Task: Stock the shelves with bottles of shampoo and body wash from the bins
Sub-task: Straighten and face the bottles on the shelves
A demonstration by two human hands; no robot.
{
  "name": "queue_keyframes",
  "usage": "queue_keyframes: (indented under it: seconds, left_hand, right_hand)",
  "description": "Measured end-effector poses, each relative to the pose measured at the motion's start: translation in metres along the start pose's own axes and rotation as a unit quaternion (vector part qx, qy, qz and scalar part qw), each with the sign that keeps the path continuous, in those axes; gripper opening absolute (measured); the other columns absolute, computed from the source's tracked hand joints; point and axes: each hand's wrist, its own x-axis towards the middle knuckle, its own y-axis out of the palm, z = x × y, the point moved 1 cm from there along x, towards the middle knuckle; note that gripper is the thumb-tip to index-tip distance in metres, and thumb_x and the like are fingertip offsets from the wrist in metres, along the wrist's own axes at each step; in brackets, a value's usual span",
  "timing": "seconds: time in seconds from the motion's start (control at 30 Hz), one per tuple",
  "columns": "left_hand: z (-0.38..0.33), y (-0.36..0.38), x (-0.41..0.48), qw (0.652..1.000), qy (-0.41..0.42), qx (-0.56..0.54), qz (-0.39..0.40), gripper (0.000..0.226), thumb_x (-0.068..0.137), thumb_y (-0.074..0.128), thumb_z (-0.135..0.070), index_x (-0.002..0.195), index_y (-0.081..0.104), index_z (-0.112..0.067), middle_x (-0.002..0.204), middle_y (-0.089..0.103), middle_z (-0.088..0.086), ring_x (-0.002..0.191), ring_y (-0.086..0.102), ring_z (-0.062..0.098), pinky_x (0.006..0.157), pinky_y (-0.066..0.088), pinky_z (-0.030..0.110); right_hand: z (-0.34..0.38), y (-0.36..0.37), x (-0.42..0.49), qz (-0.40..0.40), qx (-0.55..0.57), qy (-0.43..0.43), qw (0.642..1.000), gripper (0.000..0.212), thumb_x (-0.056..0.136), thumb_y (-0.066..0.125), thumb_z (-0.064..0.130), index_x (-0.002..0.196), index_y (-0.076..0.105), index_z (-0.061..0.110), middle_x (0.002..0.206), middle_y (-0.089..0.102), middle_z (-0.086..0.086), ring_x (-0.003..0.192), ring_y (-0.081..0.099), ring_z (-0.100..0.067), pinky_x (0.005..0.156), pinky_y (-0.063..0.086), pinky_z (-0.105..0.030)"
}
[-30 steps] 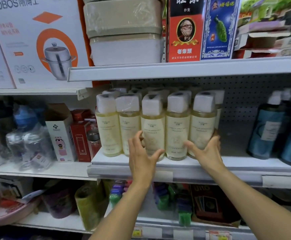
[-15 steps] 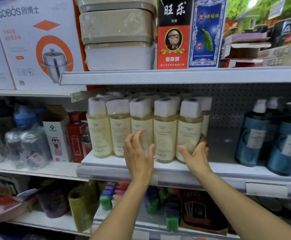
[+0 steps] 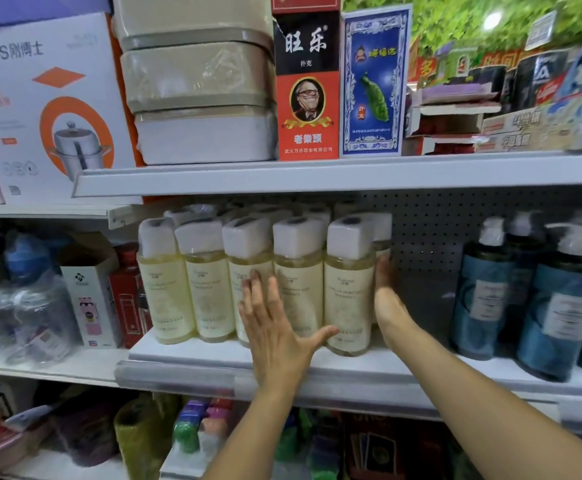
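on the middle shelf [image 3: 185,351], pale bottles [image 3: 210,292] are squared by left hand [image 3: 275,330] and right hand [image 3: 386,296], both flat; fetching more is likely due.

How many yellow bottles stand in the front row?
5 yellow bottles, side by side on the shelf: first, second, third behind the left hand, fourth, fifth beside the right hand. More hide behind.

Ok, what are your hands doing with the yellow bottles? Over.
Left hand flat on the yellow bottles. Right hand flat against row's right end. Blue bottles stand apart.
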Motion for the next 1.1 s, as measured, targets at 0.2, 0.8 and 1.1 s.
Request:
queue_keyframes:
  seconds: [0.2, 0.8, 1.1]
  left_hand:
    - [0.0, 0.003, 0.002, 0.999, -0.009, 0.041, 0.004, 0.136, 0.058, 0.04, -0.098, 0.156, 0.007, -0.01, 0.165, 0.0, 0.017, 0.153, 0.002, 0.033, 0.12, 0.018, 0.058]
    - [-0.019, 0.01, 0.007, 0.995, -0.056, 0.061, 0.053, 0.148, 0.05, 0.032, -0.102, 0.155, -0.018, -0.01, 0.161, -0.026, 0.02, 0.15, -0.022, 0.037, 0.118, 0.0, 0.066]
    - [-0.02, 0.01, 0.011, 0.993, -0.06, 0.071, 0.072, 0.15, 0.054, 0.038, -0.101, 0.151, -0.03, -0.009, 0.157, -0.036, 0.017, 0.147, -0.03, 0.035, 0.117, -0.007, 0.063]
  right_hand:
    - [-0.02, 0.007, 0.031, 0.076, 0.063, -0.027, 0.995, 0.133, 0.034, 0.02, 0.111, 0.142, 0.046, 0.037, 0.145, 0.052, -0.002, 0.133, 0.048, -0.028, 0.114, 0.03, -0.06]
    - [-0.012, 0.028, 0.012, -0.022, 0.14, -0.016, 0.99, 0.127, 0.039, 0.011, 0.108, 0.123, 0.06, 0.027, 0.113, 0.068, -0.011, 0.103, 0.065, -0.03, 0.094, 0.051, -0.047]
    - [-0.011, 0.031, 0.038, -0.028, 0.166, -0.075, 0.983, 0.1, 0.063, 0.013, 0.097, 0.111, 0.064, 0.025, 0.103, 0.07, -0.008, 0.093, 0.067, -0.024, 0.09, 0.052, -0.043]
